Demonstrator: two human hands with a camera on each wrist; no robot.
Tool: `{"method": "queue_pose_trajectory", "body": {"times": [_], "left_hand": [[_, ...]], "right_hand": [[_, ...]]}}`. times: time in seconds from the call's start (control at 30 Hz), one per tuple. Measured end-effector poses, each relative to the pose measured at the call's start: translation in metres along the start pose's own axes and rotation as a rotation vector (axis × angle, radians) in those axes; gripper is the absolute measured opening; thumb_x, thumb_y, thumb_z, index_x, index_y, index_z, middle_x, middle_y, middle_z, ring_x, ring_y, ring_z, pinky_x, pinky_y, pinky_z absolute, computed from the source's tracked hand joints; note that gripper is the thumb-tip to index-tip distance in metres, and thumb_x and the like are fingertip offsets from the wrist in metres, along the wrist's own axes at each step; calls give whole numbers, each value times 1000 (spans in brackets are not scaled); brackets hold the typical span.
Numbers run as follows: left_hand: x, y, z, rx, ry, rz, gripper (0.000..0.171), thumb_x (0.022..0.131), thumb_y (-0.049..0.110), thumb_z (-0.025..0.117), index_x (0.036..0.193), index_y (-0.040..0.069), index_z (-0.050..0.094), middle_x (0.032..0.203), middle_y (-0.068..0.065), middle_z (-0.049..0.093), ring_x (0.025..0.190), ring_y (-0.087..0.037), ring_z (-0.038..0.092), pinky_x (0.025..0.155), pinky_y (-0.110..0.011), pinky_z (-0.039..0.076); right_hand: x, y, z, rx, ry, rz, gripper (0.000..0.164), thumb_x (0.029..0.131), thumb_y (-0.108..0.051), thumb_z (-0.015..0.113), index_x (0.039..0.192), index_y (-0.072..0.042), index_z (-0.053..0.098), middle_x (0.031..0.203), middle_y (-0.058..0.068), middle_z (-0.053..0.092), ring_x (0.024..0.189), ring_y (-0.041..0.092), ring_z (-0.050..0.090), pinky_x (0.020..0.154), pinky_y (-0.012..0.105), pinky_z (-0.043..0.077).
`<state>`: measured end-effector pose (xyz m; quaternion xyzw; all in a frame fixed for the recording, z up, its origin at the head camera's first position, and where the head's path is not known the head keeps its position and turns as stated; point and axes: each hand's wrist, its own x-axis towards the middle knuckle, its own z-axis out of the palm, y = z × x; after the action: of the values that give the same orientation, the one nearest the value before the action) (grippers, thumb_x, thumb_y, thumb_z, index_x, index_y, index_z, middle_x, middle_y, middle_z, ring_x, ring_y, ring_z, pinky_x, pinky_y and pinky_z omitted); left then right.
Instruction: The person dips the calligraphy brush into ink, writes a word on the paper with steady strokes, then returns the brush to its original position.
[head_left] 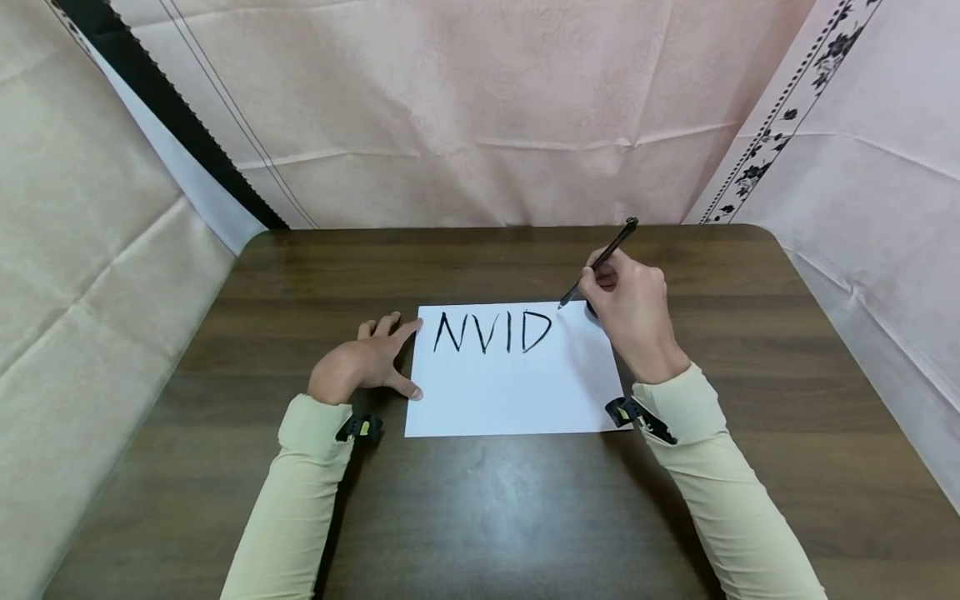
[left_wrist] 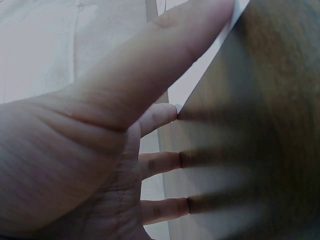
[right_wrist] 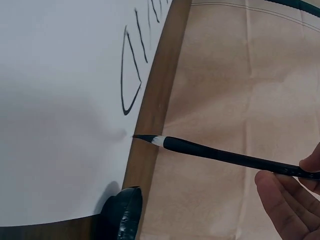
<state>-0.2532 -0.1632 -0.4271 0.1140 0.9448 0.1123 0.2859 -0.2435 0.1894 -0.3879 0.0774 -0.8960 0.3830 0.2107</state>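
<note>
A calligraphy brush [head_left: 617, 241] is pinched between the thumb and fingers of my right hand [head_left: 636, 312]. In the right wrist view its dark bristle tip, with a white band behind it, points at the paper's far edge; I cannot tell whether it touches. The white sheet of paper [head_left: 510, 400] bears the black letters "NVID" [head_left: 492, 332] along its top, and the tip is just right of the D. My left hand [head_left: 363, 362] spreads its fingers at the sheet's left edge, thumb [left_wrist: 155, 55] and index fingertip on the edge, other fingertips on the table.
A dark glossy rounded object [right_wrist: 122, 215] sits by the paper's top right corner, mostly hidden by my right hand in the head view. The brown wooden table [head_left: 480, 517] ends at pale cloth hangings [head_left: 465, 108] behind and at both sides. Each wrist carries a small black camera.
</note>
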Motion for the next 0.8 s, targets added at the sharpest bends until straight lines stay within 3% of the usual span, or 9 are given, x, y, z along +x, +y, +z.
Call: {"method": "queue_pose_trajectory", "body": {"times": [0.47,0.8], "left_hand": [[0,-1,0,0,6,8,119,85,48,88,171,19,10,175,-24,-3,155,-57,2,113,-77,30],[-1,-1,1,-6,8,10,119,86,47,88,171,19,10,175,-24,-4,155,-57,1,113,-78,29]], "right_hand": [[-1,4,2,-50,-47,27,12,101,-5,63,103,0,73,92,17,78,82,29,75,68,43,59],[-3,-7,-11,-83,-170,39,10,98,-6,63,96,-5,73,87,12,77,75,25,68,63,35,50]]}}
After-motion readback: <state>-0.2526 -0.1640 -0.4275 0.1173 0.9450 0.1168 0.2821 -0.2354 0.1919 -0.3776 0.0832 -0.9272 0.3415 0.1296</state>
